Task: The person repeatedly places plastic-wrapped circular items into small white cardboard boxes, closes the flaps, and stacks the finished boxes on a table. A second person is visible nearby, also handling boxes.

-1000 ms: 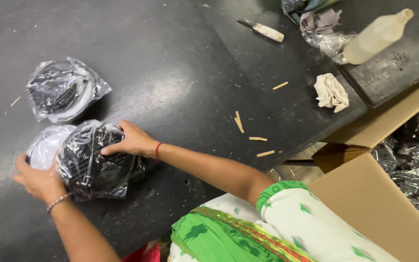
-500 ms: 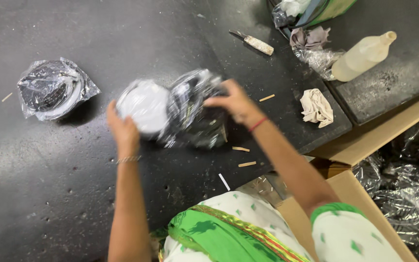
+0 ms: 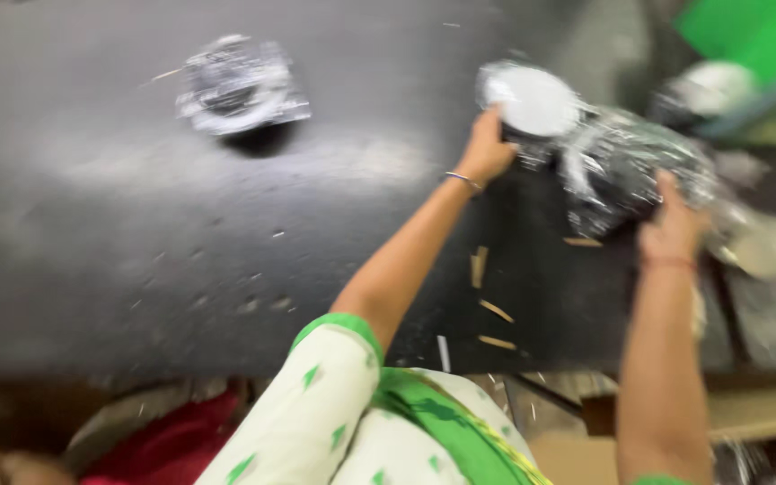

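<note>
The picture is motion-blurred. Both my hands hold one clear plastic bag (image 3: 617, 166) with dark contents and a white round part (image 3: 536, 101) at its left end. It is lifted above the dark table (image 3: 136, 233), toward the right. My left hand (image 3: 487, 151) grips the left end beside the white round part. The bag's right side is gripped from below by my right hand (image 3: 671, 224). A second plastic bag with dark contents (image 3: 237, 85) lies on the table at the far left, apart from both hands.
Small wooden sticks (image 3: 487, 301) are scattered on the table near its front edge. Blurred shapes at the far right include a green object (image 3: 752, 31) and a pale bundle (image 3: 707, 90). A cardboard edge (image 3: 765, 409) shows at the lower right, red cloth (image 3: 168, 445) at the lower left.
The bag has gone from resting at the table's left front to being lifted and carried rightward in both hands. My view has swung right and blurred.
</note>
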